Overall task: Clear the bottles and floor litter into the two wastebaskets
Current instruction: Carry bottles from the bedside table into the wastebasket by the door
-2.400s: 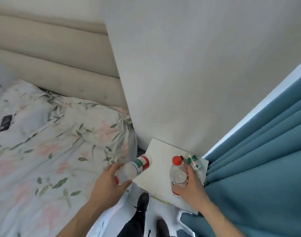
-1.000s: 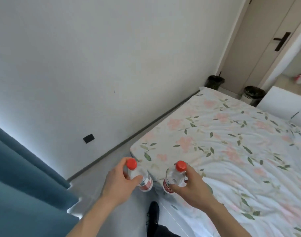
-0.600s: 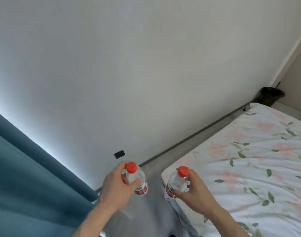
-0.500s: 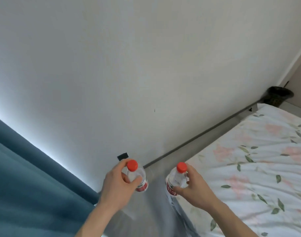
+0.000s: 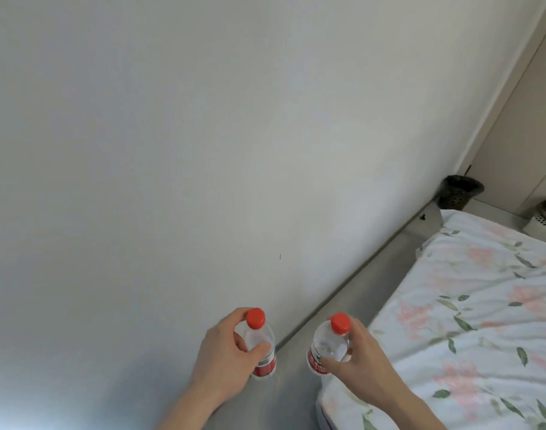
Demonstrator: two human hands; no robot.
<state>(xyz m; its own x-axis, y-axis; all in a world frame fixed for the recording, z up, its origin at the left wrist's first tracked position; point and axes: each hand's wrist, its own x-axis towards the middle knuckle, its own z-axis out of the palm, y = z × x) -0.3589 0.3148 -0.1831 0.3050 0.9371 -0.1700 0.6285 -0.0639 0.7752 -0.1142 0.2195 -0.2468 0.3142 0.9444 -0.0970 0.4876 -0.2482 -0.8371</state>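
My left hand grips a clear plastic bottle with a red cap and red label, held upright in front of me. My right hand grips a second bottle of the same kind, also upright, a little to the right. Far down the narrow floor strip a dark mesh wastebasket stands in the corner by the wall. A white wastebasket with a dark rim shows at the right edge beyond the bed. A small dark scrap lies on the floor near the dark basket.
A bed with a floral cover fills the lower right. A grey floor strip runs between the bed and the white wall toward the baskets. A beige door closes the far corner.
The view has swung right and forward along the wall; the blue curtain and wall socket have left the frame, and the second wastebasket has come into view. Both hands still hold their bottles.
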